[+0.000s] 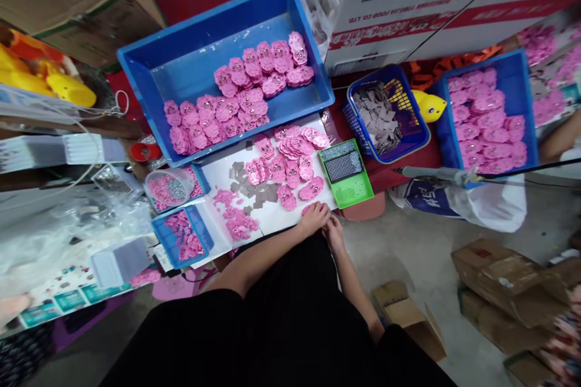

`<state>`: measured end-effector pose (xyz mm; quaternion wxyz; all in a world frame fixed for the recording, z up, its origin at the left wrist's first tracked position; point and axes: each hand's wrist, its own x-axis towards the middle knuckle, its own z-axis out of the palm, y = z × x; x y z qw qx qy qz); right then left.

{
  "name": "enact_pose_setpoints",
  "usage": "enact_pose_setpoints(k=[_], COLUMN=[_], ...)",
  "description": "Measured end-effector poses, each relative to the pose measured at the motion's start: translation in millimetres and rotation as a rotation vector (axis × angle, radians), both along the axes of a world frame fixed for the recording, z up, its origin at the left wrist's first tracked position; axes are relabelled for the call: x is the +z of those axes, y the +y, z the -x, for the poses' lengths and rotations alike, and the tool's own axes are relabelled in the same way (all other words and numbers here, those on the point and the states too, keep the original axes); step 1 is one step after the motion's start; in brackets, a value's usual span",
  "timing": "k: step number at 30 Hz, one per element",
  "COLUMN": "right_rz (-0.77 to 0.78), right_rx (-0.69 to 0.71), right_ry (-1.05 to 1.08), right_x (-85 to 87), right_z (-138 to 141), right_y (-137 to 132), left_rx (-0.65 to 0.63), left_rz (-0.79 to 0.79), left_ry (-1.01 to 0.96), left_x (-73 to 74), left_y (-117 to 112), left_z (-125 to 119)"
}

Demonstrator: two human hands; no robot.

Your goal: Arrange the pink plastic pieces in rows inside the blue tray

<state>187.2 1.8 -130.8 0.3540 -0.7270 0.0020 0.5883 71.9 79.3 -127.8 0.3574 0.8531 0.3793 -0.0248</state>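
At the front edge of the white work surface, my left hand [316, 217] is closed around a pink scalloped piece [307, 209], which is mostly hidden by the fingers. My right hand [334, 233] meets it with fingers curled in a pinch; whatever lies between them is too small to make out. Stacks of pink pieces with shiny dots [293, 172] lie just beyond my hands. Next to my right hand stands a green tray [353, 192] holding a black perforated plate [339, 168] and small silvery bits. Grey squares [263, 193] and small pink cutouts [238, 221] lie to the left.
A large blue bin [181, 48] with pink stacks stands behind. Small blue trays [206, 242] flank the left. Rightward are a blue basket [356, 127] of grey squares, a yellow toy [429, 106] and another blue bin [531, 109]. Cardboard boxes [508, 266] sit on the floor.
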Motion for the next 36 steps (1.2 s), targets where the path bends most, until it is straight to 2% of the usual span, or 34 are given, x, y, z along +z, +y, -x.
enact_pose_setpoints(k=[13, 17, 20, 24, 28, 32, 36], right_rz=[0.019, 0.022, 0.006, -0.012, -0.035, -0.107, -0.228], right_rx=[0.110, 0.207, 0.304, 0.481, 0.632, 0.691, 0.664], right_ry=[-0.029, -0.034, -0.049, -0.075, -0.096, -0.132, -0.166], right_x=[2.0, 1.2, 2.4, 12.6, 30.6, 51.5, 75.5], right_z=[-26.7, -37.3, -45.2, -56.2, -57.5, -34.5, -4.6], right_y=[24.5, 34.2, 36.9, 35.1, 37.0, 49.0, 59.6], left_rx=[-0.037, -0.050, -0.044, 0.064, 0.342, 0.571, 0.712], left_rz=[-0.158, -0.202, -0.214, -0.204, -0.207, -0.236, -0.258], left_ry=[-0.051, -0.092, -0.139, -0.186, -0.174, -0.215, -0.285], left_x=[-0.5, 8.4, 21.5, 44.2, 65.0, 91.4, 132.5], left_y=[24.3, 30.7, 29.9, 23.2, 15.1, 9.5, 0.5], left_z=[-18.4, -15.6, -4.7, 30.2, 81.6, 137.2, 198.5])
